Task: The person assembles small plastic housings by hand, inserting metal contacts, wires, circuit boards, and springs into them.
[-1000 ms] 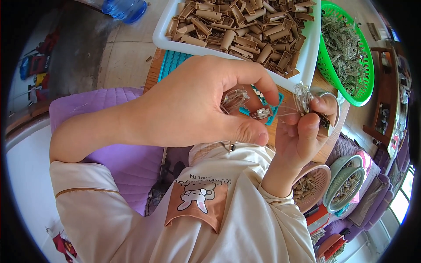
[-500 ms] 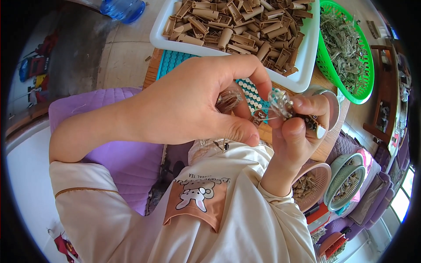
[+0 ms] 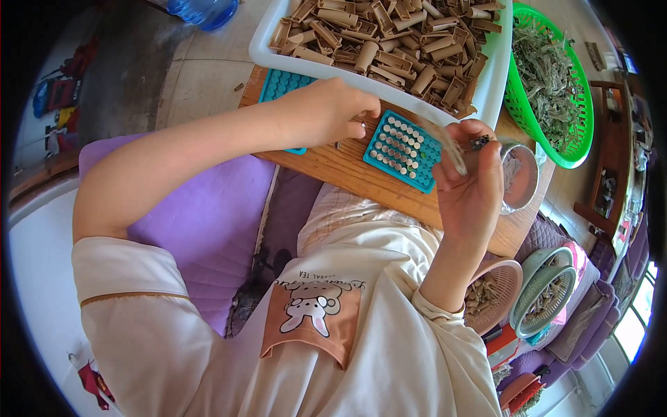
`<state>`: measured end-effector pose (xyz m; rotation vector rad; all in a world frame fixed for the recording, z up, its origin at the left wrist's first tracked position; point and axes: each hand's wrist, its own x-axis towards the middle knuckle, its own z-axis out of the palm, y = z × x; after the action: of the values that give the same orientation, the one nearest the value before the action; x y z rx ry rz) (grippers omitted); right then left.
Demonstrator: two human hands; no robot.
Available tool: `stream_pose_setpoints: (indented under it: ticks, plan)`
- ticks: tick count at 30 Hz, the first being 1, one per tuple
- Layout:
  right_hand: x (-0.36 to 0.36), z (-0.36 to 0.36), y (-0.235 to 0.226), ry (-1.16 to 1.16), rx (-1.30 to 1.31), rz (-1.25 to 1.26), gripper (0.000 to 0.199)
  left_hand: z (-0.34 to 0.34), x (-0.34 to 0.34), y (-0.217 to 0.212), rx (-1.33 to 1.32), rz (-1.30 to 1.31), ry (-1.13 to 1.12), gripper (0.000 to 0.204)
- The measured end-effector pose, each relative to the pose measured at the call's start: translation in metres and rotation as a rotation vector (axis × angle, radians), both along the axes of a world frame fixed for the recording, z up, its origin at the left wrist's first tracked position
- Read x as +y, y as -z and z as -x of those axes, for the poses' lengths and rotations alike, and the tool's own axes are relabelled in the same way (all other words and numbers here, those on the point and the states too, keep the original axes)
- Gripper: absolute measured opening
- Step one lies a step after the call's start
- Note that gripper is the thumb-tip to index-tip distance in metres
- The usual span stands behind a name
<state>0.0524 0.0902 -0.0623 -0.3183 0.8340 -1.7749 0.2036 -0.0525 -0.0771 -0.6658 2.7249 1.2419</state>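
My left hand (image 3: 333,111) is raised over the wooden table (image 3: 326,163), its fingers curled. A tiny pale spot shows near the thumb tip, too small to name. My right hand (image 3: 472,170), palm up, grips a small dark circuit board (image 3: 479,142) between thumb and fingers. A pale wire bundle (image 3: 448,142), smeared by motion, hangs beside its fingers. Between the hands lies a teal studded tray (image 3: 427,177) holding rows of small white discs (image 3: 397,146). A second teal tray (image 3: 281,83) is partly covered by my left forearm.
A white bin (image 3: 264,45) of brown plastic casings (image 3: 368,55) stands at the far side. To its right is a green basket (image 3: 587,132) of tangled clear wires. A round tub (image 3: 531,187) sits beside my right hand. More baskets (image 3: 517,281) stand lower right.
My left hand has drawn away from the right hand, moving left and up, uncovering the disc tray. The wire bundle has dropped from between the hands to beside the right fingers.
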Motion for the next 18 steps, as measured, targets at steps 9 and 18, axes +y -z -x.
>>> stream_pose_setpoints:
  ticks: [9,18]
  plan:
    - [0.019,0.017,0.021,-0.098,0.435,-0.100,0.040,-0.001,0.003,0.014,-0.031,0.368,0.153,0.017]
    - [0.019,-0.004,-0.013,-0.140,0.616,-0.273,0.051,0.017,0.031,-0.056,0.257,-0.194,-0.074,0.022]
